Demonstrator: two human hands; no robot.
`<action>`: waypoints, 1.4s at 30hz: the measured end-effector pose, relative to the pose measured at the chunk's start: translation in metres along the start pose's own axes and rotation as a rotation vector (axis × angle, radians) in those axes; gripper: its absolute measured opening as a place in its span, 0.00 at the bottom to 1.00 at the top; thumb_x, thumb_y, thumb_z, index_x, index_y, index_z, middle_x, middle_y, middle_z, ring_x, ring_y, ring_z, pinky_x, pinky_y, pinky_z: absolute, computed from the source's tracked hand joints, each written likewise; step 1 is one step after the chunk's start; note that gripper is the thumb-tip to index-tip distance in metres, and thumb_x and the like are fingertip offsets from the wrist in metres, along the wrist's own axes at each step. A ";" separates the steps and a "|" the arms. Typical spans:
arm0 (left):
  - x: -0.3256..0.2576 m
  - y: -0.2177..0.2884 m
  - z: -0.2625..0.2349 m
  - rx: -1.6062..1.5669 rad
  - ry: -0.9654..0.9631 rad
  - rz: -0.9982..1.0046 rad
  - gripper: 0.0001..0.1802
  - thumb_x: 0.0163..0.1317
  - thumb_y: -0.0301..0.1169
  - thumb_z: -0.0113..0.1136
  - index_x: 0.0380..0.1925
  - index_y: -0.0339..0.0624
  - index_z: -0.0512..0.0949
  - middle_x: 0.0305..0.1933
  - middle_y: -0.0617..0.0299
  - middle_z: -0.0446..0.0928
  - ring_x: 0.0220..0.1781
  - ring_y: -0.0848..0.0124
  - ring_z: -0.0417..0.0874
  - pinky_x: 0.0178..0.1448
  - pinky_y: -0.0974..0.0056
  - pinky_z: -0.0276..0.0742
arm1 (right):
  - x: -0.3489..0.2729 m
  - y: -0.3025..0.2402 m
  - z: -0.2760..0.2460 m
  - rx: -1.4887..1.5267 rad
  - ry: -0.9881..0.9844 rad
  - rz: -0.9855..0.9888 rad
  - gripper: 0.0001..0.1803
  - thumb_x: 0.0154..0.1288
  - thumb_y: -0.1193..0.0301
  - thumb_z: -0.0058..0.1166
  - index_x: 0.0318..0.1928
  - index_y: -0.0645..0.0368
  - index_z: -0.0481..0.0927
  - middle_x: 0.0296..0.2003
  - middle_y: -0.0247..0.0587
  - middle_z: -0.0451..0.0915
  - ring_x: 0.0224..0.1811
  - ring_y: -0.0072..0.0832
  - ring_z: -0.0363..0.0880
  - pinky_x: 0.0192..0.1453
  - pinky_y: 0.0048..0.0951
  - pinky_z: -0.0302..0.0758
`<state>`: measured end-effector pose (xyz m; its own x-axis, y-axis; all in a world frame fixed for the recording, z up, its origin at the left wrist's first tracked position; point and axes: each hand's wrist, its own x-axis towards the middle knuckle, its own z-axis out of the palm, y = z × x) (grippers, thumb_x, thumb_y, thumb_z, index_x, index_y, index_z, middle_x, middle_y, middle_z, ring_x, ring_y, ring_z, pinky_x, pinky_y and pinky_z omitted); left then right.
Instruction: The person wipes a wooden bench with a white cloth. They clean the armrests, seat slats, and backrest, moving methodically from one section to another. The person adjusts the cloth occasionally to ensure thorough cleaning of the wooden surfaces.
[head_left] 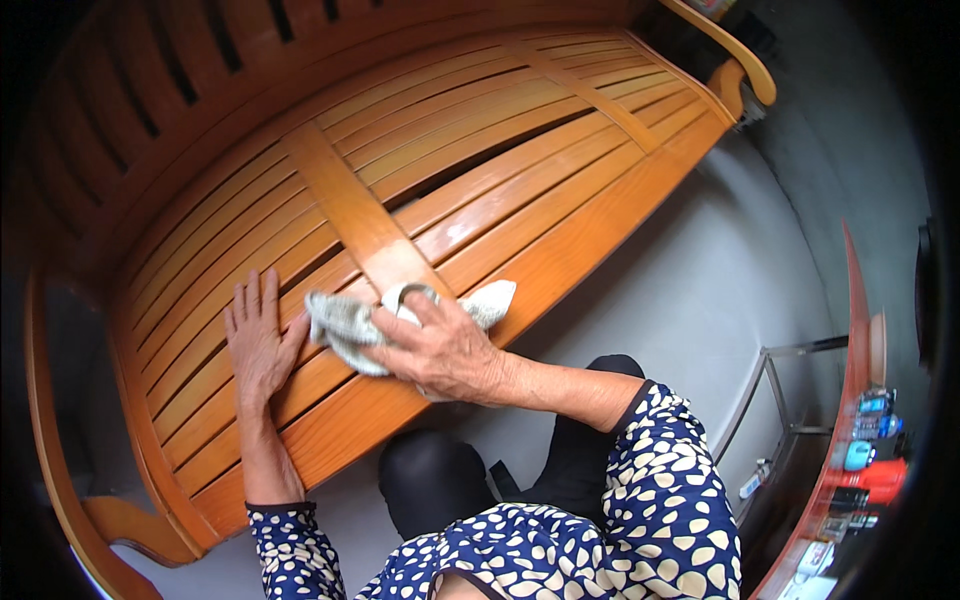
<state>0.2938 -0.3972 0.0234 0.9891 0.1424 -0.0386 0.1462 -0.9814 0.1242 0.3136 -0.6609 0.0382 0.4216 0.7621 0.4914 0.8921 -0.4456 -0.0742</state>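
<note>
A long slatted wooden bench [560, 245] stretches in front of me, its orange-brown varnish catching the light. On the seat near the front edge, my right hand [440, 350] grips a crumpled pale cloth [345, 325], and the fingers press it against the slats beside a wide cross board [345, 200]. One end of the cloth sticks out to the right of the hand. My left hand [262, 340] lies flat on the slats to the left, fingers spread, with nothing in it.
Curved armrests [45, 420] stand at both bench ends, and a slatted backrest [130, 90] rises at the far side. At right, a red-topped table [840, 470] on a metal frame carries bottles and a red container [885, 482]. Grey floor [690, 260] lies between.
</note>
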 end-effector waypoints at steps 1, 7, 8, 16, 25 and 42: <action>0.000 0.004 0.000 -0.003 -0.007 0.007 0.42 0.64 0.60 0.45 0.71 0.48 0.54 0.76 0.52 0.48 0.77 0.51 0.46 0.77 0.47 0.37 | -0.011 0.005 -0.007 0.031 0.044 -0.025 0.12 0.56 0.66 0.55 0.42 0.46 0.79 0.49 0.39 0.71 0.42 0.36 0.71 0.38 0.37 0.74; -0.001 -0.002 0.000 0.014 -0.009 -0.011 0.35 0.70 0.52 0.40 0.72 0.48 0.52 0.77 0.55 0.48 0.78 0.54 0.44 0.77 0.50 0.37 | -0.083 0.083 -0.038 -0.163 0.077 0.238 0.24 0.50 0.72 0.56 0.51 0.45 0.81 0.50 0.43 0.74 0.43 0.41 0.73 0.47 0.36 0.78; -0.002 -0.007 0.001 0.021 0.002 -0.006 0.35 0.71 0.52 0.39 0.72 0.48 0.52 0.77 0.55 0.48 0.78 0.54 0.44 0.77 0.50 0.37 | -0.093 0.099 -0.042 -0.185 0.115 0.277 0.25 0.48 0.73 0.56 0.51 0.45 0.81 0.48 0.44 0.74 0.43 0.42 0.73 0.47 0.37 0.78; -0.006 0.001 0.004 -0.021 0.000 -0.065 0.32 0.73 0.50 0.34 0.73 0.50 0.51 0.78 0.58 0.45 0.79 0.57 0.41 0.77 0.50 0.34 | -0.189 0.234 -0.053 -0.467 0.538 0.650 0.34 0.45 0.79 0.59 0.58 0.51 0.72 0.49 0.50 0.69 0.48 0.49 0.70 0.52 0.44 0.73; -0.007 0.057 0.020 -0.157 0.117 0.070 0.33 0.69 0.48 0.44 0.71 0.50 0.56 0.76 0.49 0.45 0.78 0.52 0.43 0.75 0.47 0.36 | -0.273 0.366 0.037 -0.110 1.125 1.352 0.20 0.65 0.64 0.45 0.53 0.63 0.65 0.47 0.63 0.68 0.50 0.57 0.66 0.51 0.51 0.63; 0.002 0.312 0.003 0.221 -0.031 0.530 0.48 0.53 0.67 0.53 0.68 0.50 0.60 0.75 0.47 0.48 0.76 0.46 0.46 0.75 0.40 0.39 | -0.305 0.336 -0.018 0.244 0.775 1.242 0.25 0.53 0.81 0.45 0.55 0.69 0.61 0.51 0.68 0.63 0.54 0.62 0.62 0.63 0.54 0.58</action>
<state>0.3410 -0.7039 0.0587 0.9245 -0.3769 -0.0566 -0.3804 -0.9217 -0.0753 0.4815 -1.0514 -0.1206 0.7964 -0.5071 0.3296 0.0726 -0.4608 -0.8845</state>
